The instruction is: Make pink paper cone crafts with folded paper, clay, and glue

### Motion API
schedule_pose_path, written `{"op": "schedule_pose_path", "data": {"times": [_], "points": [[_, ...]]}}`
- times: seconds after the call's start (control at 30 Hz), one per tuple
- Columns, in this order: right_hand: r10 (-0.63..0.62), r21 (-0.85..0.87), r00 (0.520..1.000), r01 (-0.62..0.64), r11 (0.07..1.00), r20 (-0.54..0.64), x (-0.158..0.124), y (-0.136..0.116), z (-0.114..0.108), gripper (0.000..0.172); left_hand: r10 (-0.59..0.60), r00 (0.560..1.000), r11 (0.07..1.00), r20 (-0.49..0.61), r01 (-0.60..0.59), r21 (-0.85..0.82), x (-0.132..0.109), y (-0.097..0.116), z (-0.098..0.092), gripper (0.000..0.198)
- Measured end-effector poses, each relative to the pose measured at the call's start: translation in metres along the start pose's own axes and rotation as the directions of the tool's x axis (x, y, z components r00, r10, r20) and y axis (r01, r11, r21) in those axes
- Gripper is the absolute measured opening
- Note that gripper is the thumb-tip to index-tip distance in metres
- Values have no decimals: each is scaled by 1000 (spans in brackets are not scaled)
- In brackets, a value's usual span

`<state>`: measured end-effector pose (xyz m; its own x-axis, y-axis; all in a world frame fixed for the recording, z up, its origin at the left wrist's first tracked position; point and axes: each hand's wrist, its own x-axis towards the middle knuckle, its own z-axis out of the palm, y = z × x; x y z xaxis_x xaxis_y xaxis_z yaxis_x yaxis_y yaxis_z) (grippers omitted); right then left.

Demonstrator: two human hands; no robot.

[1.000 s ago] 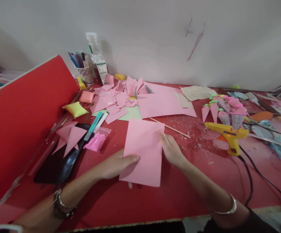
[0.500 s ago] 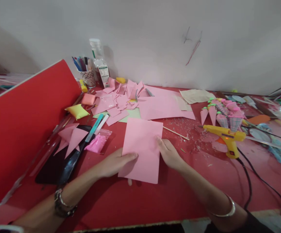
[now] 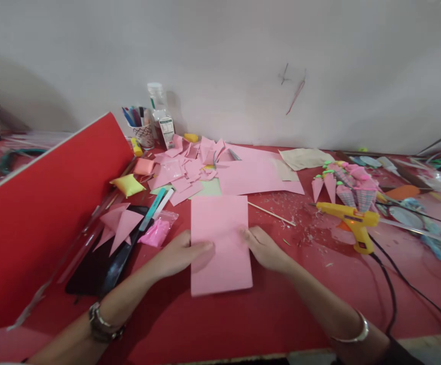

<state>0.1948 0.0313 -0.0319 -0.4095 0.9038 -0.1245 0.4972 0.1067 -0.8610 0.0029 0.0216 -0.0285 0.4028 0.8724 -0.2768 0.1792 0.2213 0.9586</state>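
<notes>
A rectangular sheet of pink paper [image 3: 221, 268] is held upright-lengthwise between my two hands, just above the red table. My left hand [image 3: 184, 255] grips its left edge, thumb lying on the front and the other fingers hidden behind. On the opposite edge, my right hand [image 3: 265, 247] pinches the paper with its thumb on top. Left of the paper are a small bag of pink clay [image 3: 158, 232] and a black phone-like slab [image 3: 87, 274] with cut pink paper triangles [image 3: 123, 225] on it. A thin wooden stick [image 3: 273, 214] lies beyond my right hand.
A yellow glue gun [image 3: 351, 219] with a black cord rests at right, near several pink cone pieces [image 3: 363, 195]. Pink scraps [image 3: 190, 167] and a larger pink sheet [image 3: 250, 175] lie behind. A red board [image 3: 60, 213] leans at left. A bottle [image 3: 163, 119] and pen cup [image 3: 143, 136] stand at the wall.
The pink sheet has turned slightly, its lower edge now swung to face me more squarely. Both hands keep hold of it. The camera view has shifted a little.
</notes>
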Motion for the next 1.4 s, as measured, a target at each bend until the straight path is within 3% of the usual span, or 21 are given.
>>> {"op": "schedule_pose_path", "data": {"times": [0.13,0.2,0.3,0.5,0.6,0.8,0.9,0.97,1.07,1.17,1.3,1.4], "points": [[-40,-123,973,70,990,229,0,-6,-8,46,141,977,974,-159,-108,200,-4,17,-15,39],[-58,-158,951,110,981,302,0,-9,-11,44,226,960,933,-162,-166,320,-6,25,-21,35],[-73,-191,937,145,971,341,2,-12,-12,42,234,970,862,-58,-179,474,-8,30,-27,18],[-121,-89,969,143,986,217,7,-17,-21,33,201,979,811,8,-171,560,-13,26,-29,25],[-134,-86,960,159,983,246,8,-23,-29,34,153,986,796,60,-159,584,-14,26,-26,26],[-219,-171,850,335,927,479,13,-45,-38,34,225,962,772,153,-272,574,-12,36,-12,26],[-235,-256,810,422,870,538,14,-54,-39,35,243,951,731,191,-309,608,-10,40,-5,34],[-239,-384,823,472,794,516,14,-57,-37,34,289,943,689,166,-325,648,-9,39,-2,35],[-328,-640,857,515,570,397,12,-60,-27,26,378,922,634,81,-322,703,-9,36,0,33],[-515,-781,811,502,372,276,10,-61,-13,22,437,899,632,10,-315,708,-10,34,2,34],[-680,-811,728,449,375,88,9,-59,-2,21,467,883,667,-31,-330,668,-14,36,3,33],[-686,-765,725,476,434,61,8,-57,-4,20,481,877,670,-20,-352,653,-17,37,5,33]]}}
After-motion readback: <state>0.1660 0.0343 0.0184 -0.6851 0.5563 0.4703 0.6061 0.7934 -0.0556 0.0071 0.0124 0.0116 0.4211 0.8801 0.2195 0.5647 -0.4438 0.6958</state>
